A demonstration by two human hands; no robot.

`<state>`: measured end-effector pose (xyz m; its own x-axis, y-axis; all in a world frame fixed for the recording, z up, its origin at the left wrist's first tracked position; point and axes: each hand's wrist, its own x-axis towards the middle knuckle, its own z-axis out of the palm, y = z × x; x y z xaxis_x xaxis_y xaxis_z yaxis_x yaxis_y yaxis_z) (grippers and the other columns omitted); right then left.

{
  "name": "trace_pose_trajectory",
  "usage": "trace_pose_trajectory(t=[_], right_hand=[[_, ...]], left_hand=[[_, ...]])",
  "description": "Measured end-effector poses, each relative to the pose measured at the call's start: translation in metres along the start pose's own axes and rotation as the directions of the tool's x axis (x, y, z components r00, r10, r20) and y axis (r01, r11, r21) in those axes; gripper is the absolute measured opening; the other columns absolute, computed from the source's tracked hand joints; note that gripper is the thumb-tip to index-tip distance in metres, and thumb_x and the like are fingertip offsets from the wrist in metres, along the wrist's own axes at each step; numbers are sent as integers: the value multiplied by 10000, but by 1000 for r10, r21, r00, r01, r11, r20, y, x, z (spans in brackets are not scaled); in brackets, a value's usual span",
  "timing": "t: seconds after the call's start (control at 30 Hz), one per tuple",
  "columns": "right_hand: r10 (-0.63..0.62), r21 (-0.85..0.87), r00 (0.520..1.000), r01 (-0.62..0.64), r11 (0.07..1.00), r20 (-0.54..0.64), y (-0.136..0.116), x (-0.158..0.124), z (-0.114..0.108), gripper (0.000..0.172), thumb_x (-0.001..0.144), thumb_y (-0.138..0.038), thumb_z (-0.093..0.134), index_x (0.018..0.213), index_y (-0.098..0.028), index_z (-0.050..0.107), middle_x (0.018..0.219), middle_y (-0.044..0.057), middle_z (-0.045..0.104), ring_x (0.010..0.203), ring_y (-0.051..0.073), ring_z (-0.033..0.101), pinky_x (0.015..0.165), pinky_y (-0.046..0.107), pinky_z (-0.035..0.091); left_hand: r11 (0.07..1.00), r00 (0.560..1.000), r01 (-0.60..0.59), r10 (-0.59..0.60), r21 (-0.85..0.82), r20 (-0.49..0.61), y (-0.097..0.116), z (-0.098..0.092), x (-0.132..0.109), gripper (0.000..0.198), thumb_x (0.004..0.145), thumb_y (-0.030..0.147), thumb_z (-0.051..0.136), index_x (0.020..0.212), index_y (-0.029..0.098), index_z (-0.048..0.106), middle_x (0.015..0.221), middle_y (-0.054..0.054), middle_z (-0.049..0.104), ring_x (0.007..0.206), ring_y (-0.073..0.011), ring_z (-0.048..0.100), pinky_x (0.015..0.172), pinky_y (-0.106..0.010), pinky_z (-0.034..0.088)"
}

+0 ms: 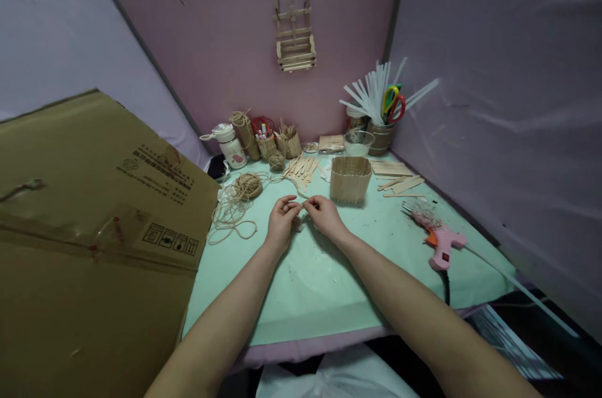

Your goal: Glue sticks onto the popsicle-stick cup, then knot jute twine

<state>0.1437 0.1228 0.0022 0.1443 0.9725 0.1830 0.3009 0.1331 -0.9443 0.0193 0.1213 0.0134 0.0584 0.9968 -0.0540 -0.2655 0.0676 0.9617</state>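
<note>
My left hand (pixel 281 221) and my right hand (pixel 323 214) meet over the middle of the pale green table (pixel 320 285), fingertips pinched together on a small piece I cannot make out, perhaps a bit of twine. Just beyond my right hand stands a small box made of wooden sticks (pixel 350 179). A ball of jute twine (pixel 248 185) lies to the left, with loose twine (pixel 230 216) trailing toward my left hand.
A big cardboard box (pixel 94 241) fills the left side. A pink glue gun (pixel 439 241) lies at the right, its cord running off the edge. Loose wooden sticks (pixel 397 177), jars, a white bottle (pixel 230 145), a glass bowl (pixel 359 142) and a tub of glue sticks and scissors (pixel 380 109) line the back.
</note>
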Motion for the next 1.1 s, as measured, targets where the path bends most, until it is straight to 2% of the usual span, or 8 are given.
trace_pose_trajectory(t=[0.13, 0.23, 0.4, 0.47, 0.57, 0.73, 0.97, 1.1], right_hand=[[94, 187, 990, -113, 976, 107, -2, -1, 0, 255, 759, -407, 552, 681, -173, 619, 560, -23, 541, 567, 131, 474, 565, 252, 360], [120, 242, 982, -153, 958, 148, -1, 0, -1, 266, 750, -430, 555, 698, -177, 617, 542, -32, 515, 538, 125, 454, 549, 253, 352], [-12, 103, 999, 16, 995, -39, 1, 2, -1, 123, 708, -314, 574, 679, -194, 574, 658, -5, 583, 647, 141, 506, 628, 260, 393], [-55, 41, 998, 57, 998, -41, 1, 2, -1, 100, 717, -282, 548, 677, -197, 581, 658, 1, 591, 661, 147, 515, 636, 264, 399], [-57, 8, 998, 57, 998, -11, 0, 0, 1, 124, 727, -250, 513, 706, -192, 621, 685, 13, 621, 665, 152, 534, 646, 275, 412], [-47, 26, 999, 47, 999, -18, 0, -1, 1, 171, 747, -319, 551, 729, -188, 659, 729, 30, 649, 674, 164, 567, 658, 292, 437], [-133, 30, 988, 135, 990, -78, 0, -2, 1, 91, 730, -232, 560, 706, -185, 634, 740, 20, 616, 686, 146, 559, 659, 273, 445], [-182, 33, 979, 186, 982, -90, 0, -3, 4, 56, 726, -195, 563, 687, -184, 603, 721, 8, 585, 672, 140, 542, 649, 269, 434]], left_hand=[[998, 999, 27, -24, -62, 48, 2, -3, 1, 458, 587, 263, 755, 1005, 192, 582, 820, 13, 608, 574, -50, 504, 511, -181, 360], [996, 996, 50, -43, -79, 84, 2, -4, 2, 441, 583, 252, 766, 986, 187, 601, 827, 6, 610, 596, -52, 513, 519, -180, 367], [999, 999, -8, 10, -43, 44, -1, -2, 1, 446, 593, 264, 770, 995, 181, 595, 811, 11, 616, 557, -44, 486, 479, -170, 328], [999, 999, -40, 40, -9, 18, -2, -2, 1, 446, 600, 275, 765, 1000, 179, 590, 818, 7, 626, 554, -48, 488, 476, -172, 328], [992, 995, -101, 102, 69, -5, -3, -4, 2, 426, 624, 288, 749, 1003, 180, 587, 827, -4, 647, 596, -71, 529, 501, -184, 357], [964, 977, -211, 214, 163, -2, -5, -4, 4, 370, 661, 269, 723, 993, 168, 593, 811, -23, 666, 752, -124, 604, 646, -229, 443], [967, 983, -174, 181, 188, -18, -5, -2, 1, 355, 657, 264, 722, 976, 164, 602, 792, -15, 661, 727, -122, 600, 644, -230, 447], [988, 990, -124, 130, 90, -63, -6, 1, 0, 339, 640, 234, 733, 946, 160, 609, 741, 7, 636, 626, -81, 551, 550, -183, 392]])
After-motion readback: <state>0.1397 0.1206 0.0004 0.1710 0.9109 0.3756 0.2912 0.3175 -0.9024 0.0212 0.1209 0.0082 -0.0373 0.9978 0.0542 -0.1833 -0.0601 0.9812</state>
